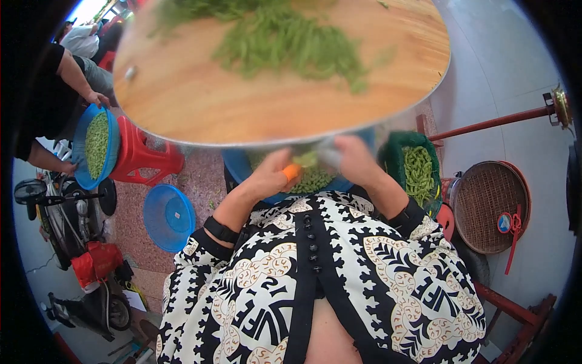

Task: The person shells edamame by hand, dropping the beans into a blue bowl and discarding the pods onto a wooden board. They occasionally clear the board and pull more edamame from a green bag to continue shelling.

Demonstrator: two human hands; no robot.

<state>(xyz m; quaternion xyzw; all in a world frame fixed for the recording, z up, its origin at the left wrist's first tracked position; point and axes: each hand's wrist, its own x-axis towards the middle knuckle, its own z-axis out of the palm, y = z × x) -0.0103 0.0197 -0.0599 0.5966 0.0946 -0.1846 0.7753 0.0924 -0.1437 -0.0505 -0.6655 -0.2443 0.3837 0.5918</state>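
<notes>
My left hand (275,172), with an orange band or cover on one finger, is over a blue plastic basin (236,168) of shelled green beans (311,181). A blurred pale green pod (305,159) is at its fingertips. Close beside it, my right hand (357,159) is curled, with a blurred greyish thing at its fingers that I cannot make out. Both hands are just below the edge of a round wooden tabletop (273,120), which bears a heap of green pods (291,45). To the right, a green basket (395,154) holds more pods (418,173).
A person's hand (97,98) at the left holds a blue basket (113,132) of shelled beans near a red plastic stool (145,157). Another blue basket (169,218) stands on the floor. A scooter (77,204) is at the left, a round woven tray (491,204) at the right.
</notes>
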